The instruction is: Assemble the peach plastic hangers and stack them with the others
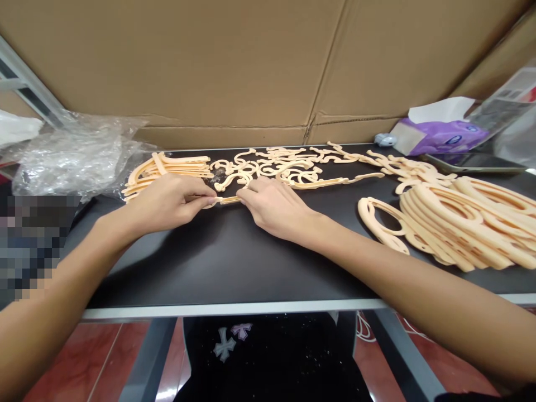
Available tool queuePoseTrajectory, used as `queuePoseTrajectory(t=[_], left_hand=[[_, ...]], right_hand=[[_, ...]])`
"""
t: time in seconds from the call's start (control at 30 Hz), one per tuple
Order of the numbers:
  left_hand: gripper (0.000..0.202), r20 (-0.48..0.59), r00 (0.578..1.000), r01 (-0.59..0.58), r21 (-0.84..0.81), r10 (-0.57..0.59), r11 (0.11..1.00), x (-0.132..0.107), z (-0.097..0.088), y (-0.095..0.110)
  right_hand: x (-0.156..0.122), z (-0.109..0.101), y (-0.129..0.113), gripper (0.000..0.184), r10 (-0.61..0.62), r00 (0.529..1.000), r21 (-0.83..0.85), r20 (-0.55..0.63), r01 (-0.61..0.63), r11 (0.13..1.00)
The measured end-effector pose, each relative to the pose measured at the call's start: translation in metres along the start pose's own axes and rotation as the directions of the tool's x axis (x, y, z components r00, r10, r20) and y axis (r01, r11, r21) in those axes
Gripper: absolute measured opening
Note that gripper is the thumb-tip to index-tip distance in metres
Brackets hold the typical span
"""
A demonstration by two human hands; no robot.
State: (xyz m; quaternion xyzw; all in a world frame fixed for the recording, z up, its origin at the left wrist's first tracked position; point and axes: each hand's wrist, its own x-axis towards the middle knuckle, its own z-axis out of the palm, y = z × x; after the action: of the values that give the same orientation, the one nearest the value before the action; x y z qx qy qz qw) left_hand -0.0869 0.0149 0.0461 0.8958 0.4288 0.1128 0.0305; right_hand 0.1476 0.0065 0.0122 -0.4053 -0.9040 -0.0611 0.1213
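Between my hands is a cream plastic strip [229,199], which looks like an arm of a folding clothes hanger. My left hand [173,204] pinches its left end between thumb and fingers. The fingers of my right hand [274,204] are closed on the other end, and they cover part of it. Just beyond my hands lie loose curved hooks [237,173] in the same cream plastic. A bundle of long cream strips [180,166] is behind my left hand.
On the black table [234,262], a pile of cream hanger parts with oval openings [464,223] sits at the right. A purple tissue pack [448,134] and a dark flat device [473,163] are behind it. Clear plastic bags [79,156] lie at the left. Cardboard [209,67] stands along the back.
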Motion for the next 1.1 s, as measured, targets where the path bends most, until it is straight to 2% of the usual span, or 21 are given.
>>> queuePoseTrajectory(t=[0.27, 0.43, 0.6, 0.73, 1.0, 1.1], left_hand=[[0.031, 0.055, 0.998, 0.036, -0.129, -0.029, 0.991, 0.001, 0.001, -0.004], [0.029, 0.029, 0.999, -0.015, -0.152, 0.019, 0.988, 0.002, 0.006, -0.009], [0.03, 0.044, 0.999, 0.003, -0.205, 0.006, 0.979, 0.004, 0.004, -0.006], [0.033, 0.064, 0.998, 0.015, -0.206, -0.002, 0.978, 0.004, 0.002, -0.005], [0.033, 0.114, 0.993, 0.044, -0.213, -0.02, 0.976, 0.002, 0.001, -0.004], [0.032, 0.078, 0.997, 0.019, -0.164, -0.006, 0.986, 0.003, 0.001, 0.004]], right_hand=[[0.0, -0.002, -0.001, 0.031, -0.009, 0.998, -0.02, 0.055, 0.01, 1.0], [0.0, -0.001, 0.0, 0.033, -0.028, 0.999, -0.014, 0.045, 0.029, 0.999], [0.001, 0.001, 0.002, 0.033, -0.068, 0.997, 0.043, 0.03, 0.067, 0.997], [0.002, 0.002, 0.003, 0.033, -0.1, 0.995, 0.058, 0.025, 0.099, 0.993], [0.004, -0.002, 0.002, 0.037, -0.181, 0.981, -0.054, 0.075, 0.185, 0.981], [0.005, -0.002, 0.0, 0.037, -0.213, 0.973, -0.066, 0.085, 0.219, 0.974]])
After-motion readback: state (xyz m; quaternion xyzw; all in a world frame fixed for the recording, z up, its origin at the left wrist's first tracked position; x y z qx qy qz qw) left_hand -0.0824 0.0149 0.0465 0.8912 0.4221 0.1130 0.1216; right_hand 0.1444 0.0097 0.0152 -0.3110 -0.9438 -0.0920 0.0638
